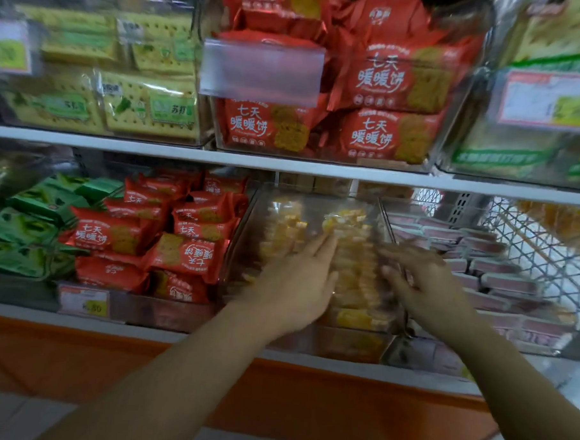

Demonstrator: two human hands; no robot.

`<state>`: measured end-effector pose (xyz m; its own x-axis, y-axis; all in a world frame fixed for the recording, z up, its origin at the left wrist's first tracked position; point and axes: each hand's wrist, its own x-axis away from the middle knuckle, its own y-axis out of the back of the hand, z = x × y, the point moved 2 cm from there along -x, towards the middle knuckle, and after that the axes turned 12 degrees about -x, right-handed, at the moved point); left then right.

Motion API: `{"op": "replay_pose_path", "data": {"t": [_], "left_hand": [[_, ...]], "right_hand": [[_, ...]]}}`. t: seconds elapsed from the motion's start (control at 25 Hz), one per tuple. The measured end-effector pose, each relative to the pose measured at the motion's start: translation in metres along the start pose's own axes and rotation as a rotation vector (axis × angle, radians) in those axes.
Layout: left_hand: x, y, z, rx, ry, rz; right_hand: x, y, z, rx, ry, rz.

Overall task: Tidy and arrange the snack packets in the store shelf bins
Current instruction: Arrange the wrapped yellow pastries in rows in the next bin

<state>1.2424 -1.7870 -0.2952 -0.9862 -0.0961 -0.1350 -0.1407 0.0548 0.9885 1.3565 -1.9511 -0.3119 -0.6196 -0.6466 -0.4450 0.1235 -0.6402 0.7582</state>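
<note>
red packets [386, 79] "七天暖暖饼", green-labelled crackers [173, 110] perhaps "苏打"

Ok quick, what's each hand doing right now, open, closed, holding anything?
Left hand: open, fingers flat on the clear-wrapped yellow packets.
Right hand: open, fingers spread over the same packets, blurred; no grip visible.

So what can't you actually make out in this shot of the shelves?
- Right hand, head view: motion blur hides whether its fingers grip a packet.
- Yellow snack packets: smeared behind the clear bin, so print and count are unreadable.
- Price tag: digits partly blurred.
- Label holder on the upper red-packet bin: glare; any text is illegible.
- Green packets: cut off by the left edge.
</note>
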Motion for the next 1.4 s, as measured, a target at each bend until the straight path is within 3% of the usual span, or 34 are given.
{"op": "replay_pose_path", "data": {"t": [0.08,0.16,0.48,0.72,0.96,1.4], "left_hand": [[-0.03,0.0,-0.028,0.412,0.15,0.041],[-0.055,-0.011,-0.042,0.605,0.305,0.012],[-0.076,-0.064,-0.032,0.635,0.392,-0.143],[-0.077,-0.064,-0.042,0.584,0.325,-0.034],[-0.065,-0.04,-0.026,0.874,0.458,0.029],[-0.076,-0.049,-0.033,0.647,0.446,0.211]], "right_hand": [[0.004,0.002,-0.008,-0.091,-0.057,-0.015],[0.007,0.001,-0.013,-0.211,-0.117,-0.03],[0.002,-0.001,-0.034,-0.451,-0.206,0.02],[0.0,-0.004,-0.032,-0.449,-0.172,-0.025],[0.007,-0.005,-0.03,-0.484,-0.189,-0.007],[0.004,0.004,-0.03,-0.506,-0.234,-0.016]]}}
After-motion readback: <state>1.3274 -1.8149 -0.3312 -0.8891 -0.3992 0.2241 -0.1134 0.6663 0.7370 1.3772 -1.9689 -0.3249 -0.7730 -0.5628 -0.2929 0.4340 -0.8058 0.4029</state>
